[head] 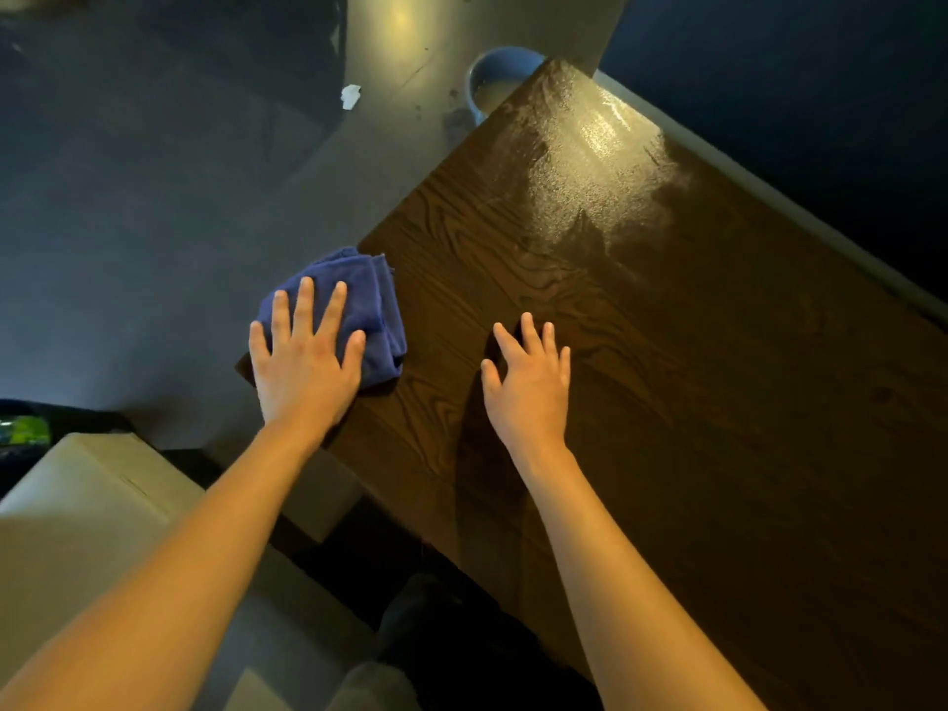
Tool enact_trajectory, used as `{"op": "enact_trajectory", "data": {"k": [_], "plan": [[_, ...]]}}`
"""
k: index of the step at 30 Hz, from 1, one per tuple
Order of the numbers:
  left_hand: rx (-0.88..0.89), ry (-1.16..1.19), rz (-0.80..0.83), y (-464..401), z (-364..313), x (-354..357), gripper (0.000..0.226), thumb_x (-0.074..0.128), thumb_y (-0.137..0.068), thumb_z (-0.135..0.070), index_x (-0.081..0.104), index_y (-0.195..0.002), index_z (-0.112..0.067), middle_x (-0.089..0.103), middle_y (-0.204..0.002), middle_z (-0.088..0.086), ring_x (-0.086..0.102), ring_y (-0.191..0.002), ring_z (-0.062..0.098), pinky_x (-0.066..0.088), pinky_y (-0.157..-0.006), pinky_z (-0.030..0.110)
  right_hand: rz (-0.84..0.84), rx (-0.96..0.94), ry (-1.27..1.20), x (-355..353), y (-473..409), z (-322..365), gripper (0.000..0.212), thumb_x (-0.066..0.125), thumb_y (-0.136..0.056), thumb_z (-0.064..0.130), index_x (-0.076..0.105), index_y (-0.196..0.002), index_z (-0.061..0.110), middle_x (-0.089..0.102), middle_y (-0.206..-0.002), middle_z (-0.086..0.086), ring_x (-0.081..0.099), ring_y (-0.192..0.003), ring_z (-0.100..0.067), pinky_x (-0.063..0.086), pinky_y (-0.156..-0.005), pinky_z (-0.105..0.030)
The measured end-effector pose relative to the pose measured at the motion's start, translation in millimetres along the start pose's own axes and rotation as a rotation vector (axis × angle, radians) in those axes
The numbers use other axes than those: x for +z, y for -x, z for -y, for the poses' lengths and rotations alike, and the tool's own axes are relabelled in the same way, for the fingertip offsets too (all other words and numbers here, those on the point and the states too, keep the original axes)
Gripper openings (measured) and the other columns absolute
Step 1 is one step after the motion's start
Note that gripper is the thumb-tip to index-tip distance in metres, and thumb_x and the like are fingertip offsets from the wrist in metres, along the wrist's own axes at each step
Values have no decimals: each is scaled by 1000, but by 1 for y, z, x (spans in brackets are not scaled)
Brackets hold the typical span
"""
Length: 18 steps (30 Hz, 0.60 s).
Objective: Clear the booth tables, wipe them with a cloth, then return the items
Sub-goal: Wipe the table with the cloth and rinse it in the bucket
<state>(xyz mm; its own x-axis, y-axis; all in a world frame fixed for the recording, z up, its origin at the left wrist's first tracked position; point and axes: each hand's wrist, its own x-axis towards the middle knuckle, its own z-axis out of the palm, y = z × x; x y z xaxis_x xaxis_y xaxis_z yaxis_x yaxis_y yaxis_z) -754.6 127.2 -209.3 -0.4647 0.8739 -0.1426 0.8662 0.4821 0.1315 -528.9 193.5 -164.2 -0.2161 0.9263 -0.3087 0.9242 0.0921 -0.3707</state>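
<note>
Two flat hands: the left hand (302,361) presses the blue cloth (354,305) at the table's (667,402) near-left edge, unwiped wood stretching rightward past the empty, spread right hand (528,382).

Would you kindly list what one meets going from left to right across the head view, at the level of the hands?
Left hand pressing flat on the blue cloth at the table's edge → right hand flat on the wooden table.
</note>
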Motion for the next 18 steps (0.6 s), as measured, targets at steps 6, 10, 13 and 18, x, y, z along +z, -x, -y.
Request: {"op": "enact_trajectory", "data": {"k": [6,10,13,18], "plan": [[-226,92,6,29,-2,2,61,26,-105,-55,11,-161,-35,4,-170,4,-2,-156,30,4,-122,60,66,-62,-10,11,30,4,56,48,-104,36,30,-156,29,12,-167,-3,1,-155,-22,2,-125,-43],[-377,306,-48,40,-10,3,66,33,-105,-55,10,-162,-32,-5,-170,6,-11,-155,31,15,-122,61,109,-96,-22,12,50,-1,56,48,-104,35,29,-156,29,11,-167,-2,0,-155,-21,3,-126,-42],[-493,473,-80,51,-21,3,71,38,-104,-53,6,-162,-27,-12,-169,7,-9,-155,36,28,-117,58,122,-126,-19,14,60,-10,56,47,-104,35,28,-156,28,10,-167,-2,0,-155,-21,2,-125,-40],[-623,668,-65,82,-45,8,74,39,-106,-48,-4,-162,-25,-12,-168,16,50,-128,50,46,-100,51,115,-152,-34,17,74,-19,56,48,-104,34,28,-156,27,11,-167,-2,1,-155,-21,2,-125,-39]]}}
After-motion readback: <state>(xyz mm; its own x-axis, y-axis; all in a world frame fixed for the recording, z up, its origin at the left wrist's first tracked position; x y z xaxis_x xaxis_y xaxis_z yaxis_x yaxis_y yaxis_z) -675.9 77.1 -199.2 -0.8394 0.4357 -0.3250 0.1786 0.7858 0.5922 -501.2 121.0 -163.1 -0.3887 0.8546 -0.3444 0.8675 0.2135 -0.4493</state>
